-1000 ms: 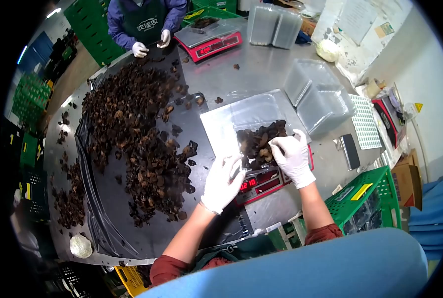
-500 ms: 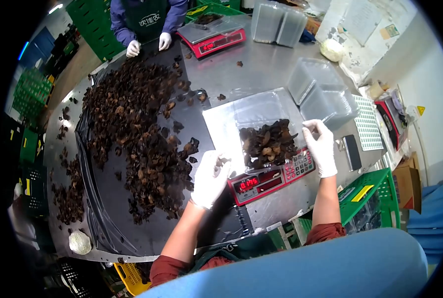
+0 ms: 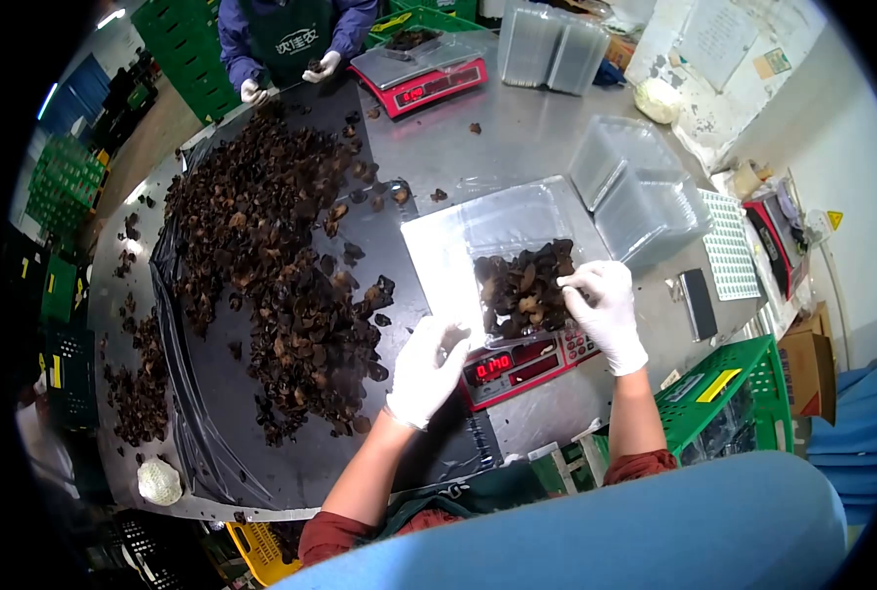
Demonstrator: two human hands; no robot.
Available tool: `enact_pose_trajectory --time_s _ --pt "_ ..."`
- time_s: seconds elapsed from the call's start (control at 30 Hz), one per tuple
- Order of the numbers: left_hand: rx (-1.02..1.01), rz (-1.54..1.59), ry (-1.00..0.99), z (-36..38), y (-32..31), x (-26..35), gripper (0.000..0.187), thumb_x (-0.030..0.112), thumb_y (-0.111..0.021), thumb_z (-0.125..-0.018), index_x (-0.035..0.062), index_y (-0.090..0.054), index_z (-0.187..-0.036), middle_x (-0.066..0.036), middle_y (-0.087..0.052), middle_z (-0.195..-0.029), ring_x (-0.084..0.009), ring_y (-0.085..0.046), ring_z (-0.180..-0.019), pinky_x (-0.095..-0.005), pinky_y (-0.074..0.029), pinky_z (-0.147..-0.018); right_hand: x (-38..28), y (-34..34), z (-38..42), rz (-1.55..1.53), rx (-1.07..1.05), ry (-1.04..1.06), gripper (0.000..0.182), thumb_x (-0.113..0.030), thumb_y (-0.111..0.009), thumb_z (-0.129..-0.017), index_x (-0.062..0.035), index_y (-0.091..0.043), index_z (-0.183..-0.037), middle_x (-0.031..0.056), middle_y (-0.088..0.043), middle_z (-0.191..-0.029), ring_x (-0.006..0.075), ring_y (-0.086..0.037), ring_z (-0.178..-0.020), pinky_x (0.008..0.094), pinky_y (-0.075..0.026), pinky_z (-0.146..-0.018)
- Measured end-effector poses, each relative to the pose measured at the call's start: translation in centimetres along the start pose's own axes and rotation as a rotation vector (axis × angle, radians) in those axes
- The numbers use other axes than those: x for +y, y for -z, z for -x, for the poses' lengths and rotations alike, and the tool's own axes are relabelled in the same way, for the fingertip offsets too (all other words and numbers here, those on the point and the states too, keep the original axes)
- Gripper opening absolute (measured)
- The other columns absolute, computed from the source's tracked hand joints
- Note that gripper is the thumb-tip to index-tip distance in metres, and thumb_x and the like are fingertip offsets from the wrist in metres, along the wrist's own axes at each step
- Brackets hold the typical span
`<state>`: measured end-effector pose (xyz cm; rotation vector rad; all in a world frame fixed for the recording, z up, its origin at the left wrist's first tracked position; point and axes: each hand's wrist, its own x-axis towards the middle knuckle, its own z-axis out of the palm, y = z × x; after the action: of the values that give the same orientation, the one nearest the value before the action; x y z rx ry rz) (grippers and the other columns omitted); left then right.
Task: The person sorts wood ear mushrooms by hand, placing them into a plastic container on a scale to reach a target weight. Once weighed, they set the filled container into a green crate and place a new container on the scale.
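Dark wood ear mushrooms fill a clear plastic tray with its lid folded open behind. The tray rests on a red digital scale with a lit display. My right hand, in a white glove, is at the right edge of the mushrooms, thumb and fingers pinched on a piece there. My left hand, also gloved, hovers by the scale's left front corner, fingers curved and apart from the thumb, holding nothing visible.
A large heap of wood ear mushrooms covers black sheeting on the left. Stacked clear trays stand behind the scale, with a black box-shaped object at right. Across the table, a gloved co-worker stands near a second red scale.
My right hand has moved left onto the mushrooms and closed in a pinch. My left hand has shifted slightly right and down. The scale's reading has changed. The co-worker now holds some mushrooms.
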<state>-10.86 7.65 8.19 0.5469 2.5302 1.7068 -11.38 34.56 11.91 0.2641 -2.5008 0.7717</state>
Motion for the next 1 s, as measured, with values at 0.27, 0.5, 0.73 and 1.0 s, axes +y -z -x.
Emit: enact_pose_trajectory --time_s 0.27,0.5,0.73,1.0 --pt "-0.222 0.597 0.267 1.0 -1.0 4.0 0.042 0.003 -0.065 -0.088 -0.0027 -0.053 -0.128 -0.01 -0.063 -0.106 -0.0101 -0.059 -0.083 -0.0247 -0.05 -0.076 -4.9 1.0 2.9 -0.722 -0.158 -0.43 0.012 -0.003 -0.065 -0.086 -0.0004 -0.07 -0.096 0.0016 -0.065 -0.086 0.0072 -0.058 -0.078 0.0222 -0.047 -0.072" --pt "-0.223 0.78 0.351 2.4 -1.0 4.7 0.04 0.002 -0.064 -0.09 -0.0009 -0.055 -0.128 -0.006 -0.061 -0.107 -0.0087 -0.058 -0.091 -0.0234 -0.049 -0.081 -7.8 -0.3 4.8 -1.006 -0.341 -0.574 0.014 -0.003 -0.065 -0.087 0.0009 -0.069 -0.099 0.0067 -0.069 -0.095 0.0101 -0.063 -0.086 0.0258 -0.05 -0.081" --pt "-0.216 0.575 0.327 2.7 -0.3 4.8 0.026 0.004 -0.065 -0.09 -0.0022 -0.061 -0.115 -0.005 -0.066 -0.095 -0.0075 -0.059 -0.082 -0.0216 -0.049 -0.075 -7.9 0.0 5.0 -0.813 -0.358 -0.438 0.013 -0.005 -0.068 -0.081 -0.0016 -0.071 -0.094 0.0049 -0.066 -0.084 0.0113 -0.061 -0.079 0.0251 -0.05 -0.07" --pt "-0.246 0.285 0.25 2.7 -0.6 4.7 0.019 0.008 -0.071 -0.085 -0.0014 -0.067 -0.101 -0.003 -0.068 -0.084 -0.0041 -0.057 -0.07 -0.0199 -0.048 -0.065 -6.9 -1.4 6.2 -0.278 -0.213 0.05 0.01 -0.003 -0.069 -0.066 -0.0071 -0.063 -0.073 0.0058 -0.063 -0.071 0.0261 -0.06 -0.071 0.0368 -0.048 -0.078"
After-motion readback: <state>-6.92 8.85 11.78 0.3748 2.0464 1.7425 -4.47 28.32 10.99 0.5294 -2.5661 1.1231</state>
